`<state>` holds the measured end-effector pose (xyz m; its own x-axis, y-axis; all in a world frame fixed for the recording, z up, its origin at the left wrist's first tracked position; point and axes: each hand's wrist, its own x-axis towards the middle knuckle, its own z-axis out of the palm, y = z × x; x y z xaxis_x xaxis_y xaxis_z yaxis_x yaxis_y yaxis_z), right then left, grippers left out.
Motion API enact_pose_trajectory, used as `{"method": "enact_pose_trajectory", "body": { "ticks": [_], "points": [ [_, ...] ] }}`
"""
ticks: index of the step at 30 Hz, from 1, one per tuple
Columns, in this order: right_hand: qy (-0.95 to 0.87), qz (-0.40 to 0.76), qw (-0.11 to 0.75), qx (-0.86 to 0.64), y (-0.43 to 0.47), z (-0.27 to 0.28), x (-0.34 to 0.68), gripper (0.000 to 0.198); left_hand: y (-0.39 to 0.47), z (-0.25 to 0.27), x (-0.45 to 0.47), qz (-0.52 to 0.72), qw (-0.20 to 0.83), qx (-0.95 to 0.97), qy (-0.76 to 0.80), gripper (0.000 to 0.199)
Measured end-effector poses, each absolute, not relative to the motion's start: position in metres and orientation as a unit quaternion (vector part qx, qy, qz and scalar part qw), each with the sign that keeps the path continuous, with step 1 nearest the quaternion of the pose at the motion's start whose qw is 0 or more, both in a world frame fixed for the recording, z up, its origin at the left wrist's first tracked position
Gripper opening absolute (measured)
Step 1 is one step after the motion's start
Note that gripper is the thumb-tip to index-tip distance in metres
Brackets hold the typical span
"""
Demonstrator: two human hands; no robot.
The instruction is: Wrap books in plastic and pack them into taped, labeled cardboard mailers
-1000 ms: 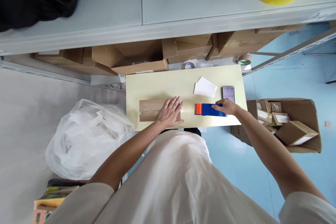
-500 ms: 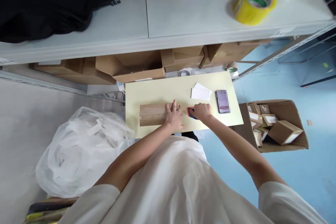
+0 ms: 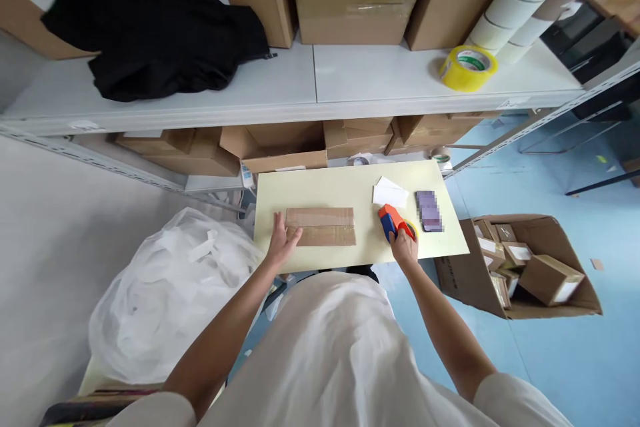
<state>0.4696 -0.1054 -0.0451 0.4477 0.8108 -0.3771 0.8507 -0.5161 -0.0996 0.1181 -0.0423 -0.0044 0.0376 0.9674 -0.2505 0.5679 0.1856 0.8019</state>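
- Grey metal shelving (image 3: 375, 73) spans the background, bearing large cartons (image 3: 357, 10) and, at its left, a black garment (image 3: 180, 40); the small tags on the shelf edge cannot be read.
- Below, at far left, sits a bulky white plastic bag (image 3: 165, 307), with no print legible on it.
- On the pale yellow table (image 3: 315, 188), the left hand (image 3: 283, 240) is at the left end of a flat cardboard box (image 3: 327, 227), thumb spread wide from fingers and reaching the box's edge, without a closed grip.
- This box lies lengthwise at the middle-left of the table, shiny clear tape along its seam; no lettering shows on it.
- Right of it and well apart, the right hand (image 3: 406, 248) has its fingers curled round an orange-and-blue tape dispenser (image 3: 389, 219); whether the tool rests on the table is unclear.
- My judgement: the step in hand is steadying the box between tape strokes, and the next move calls for a firmer left-hand hold.
- Just behind the dispenser lie white slips (image 3: 391, 193), seemingly blank, then a phone (image 3: 429, 210) with a pixelated screen.
- Above right, a yellow tape roll (image 3: 461, 78) carries core printing too small to read.
- Far right, an open carton (image 3: 565, 233) holds small boxes (image 3: 551, 279) with white labels, illegible.
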Motion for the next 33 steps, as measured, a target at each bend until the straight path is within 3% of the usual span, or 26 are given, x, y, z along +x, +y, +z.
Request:
{"method": "enact_pose_trajectory", "body": {
  "ticks": [3, 7, 10, 13, 16, 23, 29, 33],
  "points": [
    [0.501, -0.198, 0.055, 0.841, -0.109, -0.049, 0.465, 0.039, -0.051, -0.022, 0.103, 0.299, 0.516, 0.535, 0.598, 0.081],
    [0.513, -0.158, 0.043, 0.842, -0.114, -0.038, 0.462, 0.042, -0.056, -0.030, 0.103, 0.353, 0.580, 0.526, 0.512, 0.080],
    [0.570, -0.158, -0.025, 0.806, -0.117, -0.028, 0.453, 0.069, -0.056, -0.032, 0.101, 0.341, 0.579, 0.539, 0.508, 0.086],
    [0.631, -0.254, -0.112, 0.724, -0.115, -0.030, 0.431, 0.097, -0.056, -0.039, 0.097, 0.319, 0.537, 0.587, 0.516, 0.096],
    [0.653, -0.345, -0.175, 0.651, -0.108, -0.041, 0.403, 0.110, -0.055, -0.050, 0.096, 0.299, 0.504, 0.612, 0.532, 0.094],
    [0.558, -0.455, -0.302, 0.625, -0.097, -0.055, 0.384, 0.084, -0.056, -0.065, 0.096, 0.285, 0.502, 0.618, 0.534, 0.086],
    [0.510, -0.511, -0.313, 0.617, -0.084, -0.038, 0.390, 0.078, -0.050, -0.057, 0.095, 0.282, 0.508, 0.606, 0.543, 0.073],
    [0.473, -0.538, -0.295, 0.632, -0.071, -0.025, 0.392, 0.060, -0.037, -0.046, 0.100, 0.321, 0.494, 0.575, 0.568, 0.060]
  ]
}}
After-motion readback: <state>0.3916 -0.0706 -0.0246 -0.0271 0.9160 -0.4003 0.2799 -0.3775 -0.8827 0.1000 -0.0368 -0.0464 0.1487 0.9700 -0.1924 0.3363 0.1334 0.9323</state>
